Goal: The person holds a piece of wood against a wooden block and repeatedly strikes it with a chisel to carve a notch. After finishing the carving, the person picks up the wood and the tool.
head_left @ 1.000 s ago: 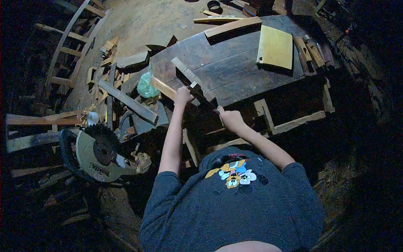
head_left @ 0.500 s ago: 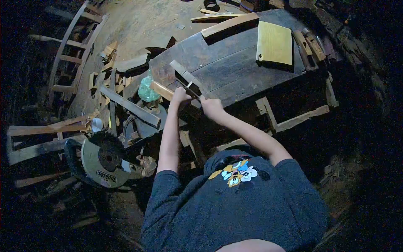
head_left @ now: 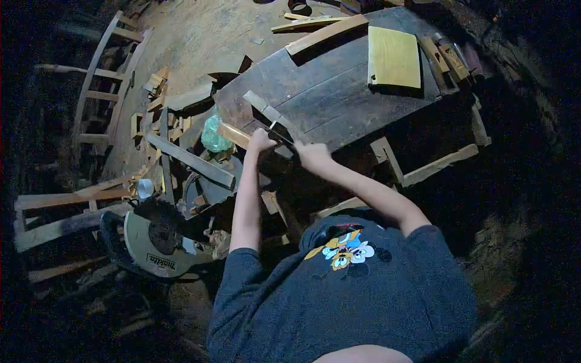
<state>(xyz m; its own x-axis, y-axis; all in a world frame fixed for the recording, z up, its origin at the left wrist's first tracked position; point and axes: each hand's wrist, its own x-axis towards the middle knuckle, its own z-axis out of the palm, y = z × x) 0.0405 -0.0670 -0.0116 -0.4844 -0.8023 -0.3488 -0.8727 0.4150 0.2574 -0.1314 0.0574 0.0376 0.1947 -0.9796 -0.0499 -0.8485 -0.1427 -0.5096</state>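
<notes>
My left hand (head_left: 261,140) is closed round the near end of a light wooden piece (head_left: 233,134) at the workbench's front left edge. Just right of it, my right hand (head_left: 313,156) is wrapped round the near end of a thin dark tool (head_left: 283,134), whose far end reaches toward the wood by my left hand. Its exact kind is too small to tell. Beside both hands a narrow grey wooden strip (head_left: 266,109) lies slanting on the dark workbench (head_left: 339,91). A green plastic bag (head_left: 214,134) sits left of the light piece.
A yellow board (head_left: 394,59), a long wooden piece (head_left: 327,35) and wooden planes (head_left: 452,62) rest on the bench's far and right parts. A Makita circular saw (head_left: 158,245) stands at lower left. Wood scraps (head_left: 158,85) and a curved ladder-like frame (head_left: 101,95) lie at left.
My right hand has moved slightly right and down, drawing back along with the tool. My left hand stays on the light wooden piece. The whole view has shifted a little.
</notes>
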